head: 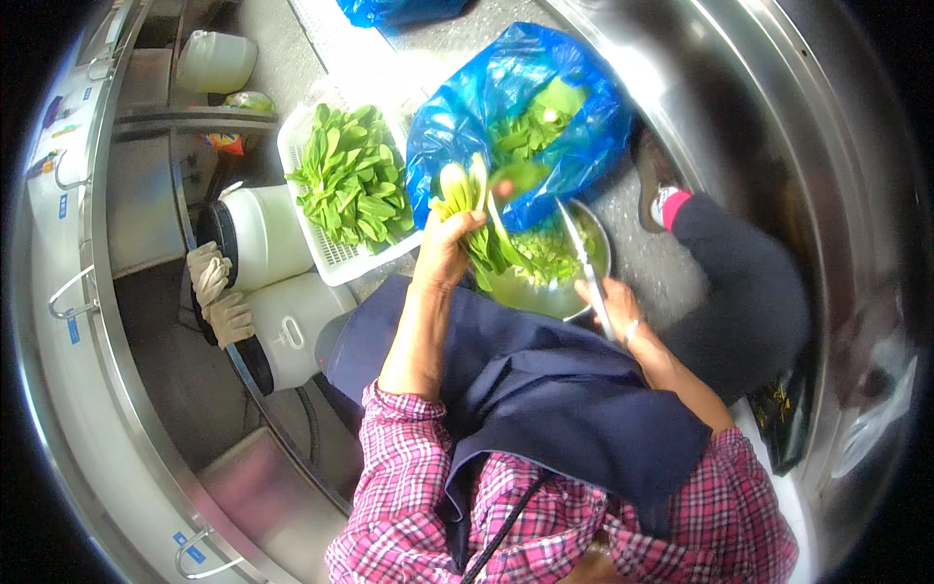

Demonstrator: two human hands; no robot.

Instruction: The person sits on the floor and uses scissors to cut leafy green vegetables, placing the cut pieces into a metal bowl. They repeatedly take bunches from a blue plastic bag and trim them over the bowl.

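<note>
My left hand (446, 244) grips a leafy green vegetable (474, 241), its pale stem end up and its leaves hanging over a round metal bowl (600, 241). Cut green pieces (547, 252) lie in the bowl. At the bowl's right rim my right hand (616, 303) holds a knife (586, 266), its blade pointing away from me. Just beyond the bowl an open blue plastic bag (467, 95) holds more leafy greens (536, 128). Left of the bag, a white plastic basket (339, 274) is heaped with whole green leaves (354, 179).
White plastic drums (273, 230) lie to the left, with work gloves (230, 317) on them. Steel cabinets with handles (73, 292) line the left side. A curved steel surface (730, 95) runs along the right. Another blue bag (401, 9) is at the top edge.
</note>
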